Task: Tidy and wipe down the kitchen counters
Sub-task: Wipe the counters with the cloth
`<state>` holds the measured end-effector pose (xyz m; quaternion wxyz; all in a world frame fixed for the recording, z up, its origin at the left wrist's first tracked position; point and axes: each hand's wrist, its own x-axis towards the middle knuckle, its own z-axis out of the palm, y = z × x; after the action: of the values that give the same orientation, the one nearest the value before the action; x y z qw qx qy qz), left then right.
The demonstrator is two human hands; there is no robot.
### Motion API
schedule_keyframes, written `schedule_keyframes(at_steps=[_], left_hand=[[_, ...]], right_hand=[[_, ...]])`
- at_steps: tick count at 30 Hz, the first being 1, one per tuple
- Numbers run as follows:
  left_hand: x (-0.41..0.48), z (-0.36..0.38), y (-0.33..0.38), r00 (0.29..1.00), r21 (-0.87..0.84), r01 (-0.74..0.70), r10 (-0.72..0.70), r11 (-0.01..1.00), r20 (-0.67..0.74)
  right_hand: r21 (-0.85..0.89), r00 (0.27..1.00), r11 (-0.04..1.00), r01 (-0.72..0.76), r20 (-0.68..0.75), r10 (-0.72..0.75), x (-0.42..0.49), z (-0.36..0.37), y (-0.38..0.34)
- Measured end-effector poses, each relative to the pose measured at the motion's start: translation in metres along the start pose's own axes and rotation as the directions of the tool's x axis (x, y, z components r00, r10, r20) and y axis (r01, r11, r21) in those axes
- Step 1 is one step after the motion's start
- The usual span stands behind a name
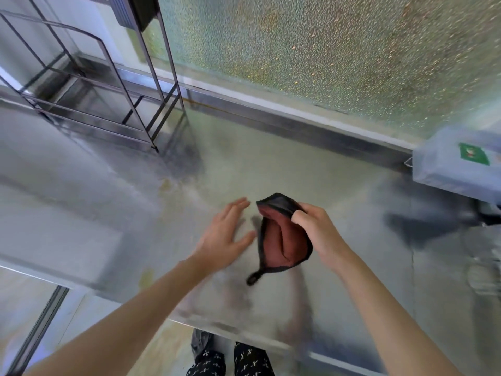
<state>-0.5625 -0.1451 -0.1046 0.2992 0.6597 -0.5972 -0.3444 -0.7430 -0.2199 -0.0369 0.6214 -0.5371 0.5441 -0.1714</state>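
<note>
My left hand (pixel 222 236) and right hand (pixel 315 229) are bare, and so are both forearms (pixel 130 325), right down to the lower edge of the frame. At bottom centre my trousers (pixel 253 362) show: black cloth scattered with small white cross-shaped marks.

Red cloth (pixel 282 241), black-edged, folded, hanging above steel counter (pixel 298 169).

Bright daylight thru frosted window (pixel 325 50) — edges blurred, warped.
</note>
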Motion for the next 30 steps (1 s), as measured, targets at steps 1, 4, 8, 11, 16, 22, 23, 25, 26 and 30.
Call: schedule_keyframes(at_steps=[1, 4, 8, 11, 16, 22, 23, 25, 26, 30], left_hand=[[0.006, -0.001, 0.016, 0.994, -0.189, 0.055, -0.035, 0.98, 0.104], [0.02, -0.01, 0.048, 0.958, -0.577, 0.155, 0.022, 0.802, 0.287], [0.023, -0.032, 0.076, 0.983, -0.675, 0.122, 0.008, 0.728, 0.185], [0.024, -0.039, 0.078, 1.0, -0.451, 0.021, -0.016, 0.892, 0.015], [0.011, -0.036, 0.076, 0.997, 0.04, -0.07, 0.071, 0.997, -0.03], [-0.007, -0.033, 0.092, 0.988, -0.567, 0.136, -0.156, 0.812, 0.013], [-0.009, -0.034, 0.095, 0.984, -0.674, 0.163, -0.168, 0.721, 0.059], [-0.012, -0.039, 0.098, 0.975, -0.822, 0.223, -0.139, 0.525, 0.176], [-0.012, -0.042, 0.099, 0.965, -0.867, 0.261, -0.133, 0.425, 0.226], [-0.013, -0.045, 0.095, 0.966, -0.819, 0.246, -0.197, 0.519, 0.166]], right_hand=[[-0.004, 0.998, 1.0, 0.009, 0.061, -0.009, -0.003, -0.002, -0.009], [-0.029, 0.981, 0.998, 0.049, 0.189, -0.043, -0.018, -0.011, -0.032], [-0.142, 0.968, 0.979, 0.148, 0.222, -0.114, -0.036, -0.025, -0.053], [-0.446, 0.97, 0.865, 0.232, 0.039, -0.24, -0.042, -0.025, -0.051], [-0.637, 0.857, 0.744, 0.202, -0.252, -0.449, -0.046, -0.009, -0.029], [-0.715, 0.757, 0.571, 0.404, -0.089, -0.647, -0.068, 0.015, 0.023], [-0.664, 0.76, 0.604, 0.442, -0.081, -0.645, -0.071, 0.018, 0.03], [-0.542, 0.765, 0.673, 0.503, -0.082, -0.639, -0.077, 0.02, 0.039], [-0.499, 0.773, 0.694, 0.52, -0.07, -0.63, -0.08, 0.02, 0.04], [-0.3, 0.858, 0.831, 0.469, -0.067, -0.508, -0.088, 0.016, 0.025]])
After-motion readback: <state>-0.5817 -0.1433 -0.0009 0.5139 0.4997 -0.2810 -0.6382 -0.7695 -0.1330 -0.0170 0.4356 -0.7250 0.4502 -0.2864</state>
